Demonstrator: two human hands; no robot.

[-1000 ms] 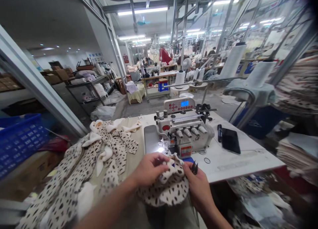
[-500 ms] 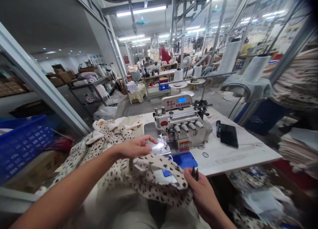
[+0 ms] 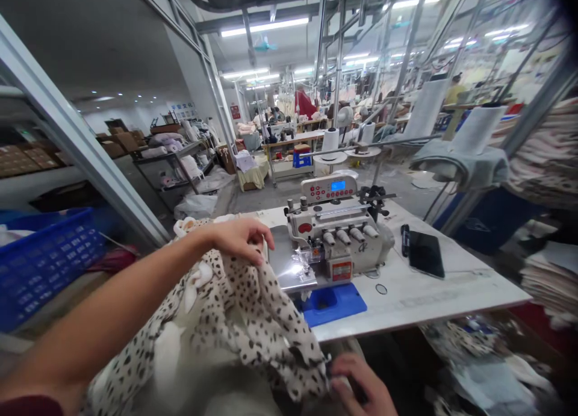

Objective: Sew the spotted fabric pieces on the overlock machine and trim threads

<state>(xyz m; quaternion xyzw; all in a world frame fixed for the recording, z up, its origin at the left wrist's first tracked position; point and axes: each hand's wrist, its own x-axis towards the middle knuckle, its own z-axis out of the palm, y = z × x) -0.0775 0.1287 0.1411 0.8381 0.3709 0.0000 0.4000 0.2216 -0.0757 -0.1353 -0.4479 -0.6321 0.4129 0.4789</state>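
Observation:
My left hand (image 3: 241, 238) is closed on a cream fabric piece with dark spots (image 3: 266, 301), lifting it just left of the sewing machine's plate. The cloth hangs from these fingers across my lap towards the lower right. At its lower right end is my right hand (image 3: 363, 389), slightly blurred, with fingers curled by the cloth's edge. A small dark thing shows near those fingertips, too smeared to name. An overlock sewing machine (image 3: 345, 241) with a lit display stands on the white table, just beyond the cloth.
A blue tray (image 3: 336, 304) lies below the machine's front. On the table's right are a black phone (image 3: 425, 254) and a small black object (image 3: 405, 238). Thread cones (image 3: 478, 130) stand behind. To the left is a blue basket (image 3: 49, 265); fabric stacks (image 3: 551, 277) rise at right.
My left hand has moved left and up, raising the spotted cloth. My right hand has gone down, and the dark snips seen in it earlier no longer show clearly. The view has shifted slightly.

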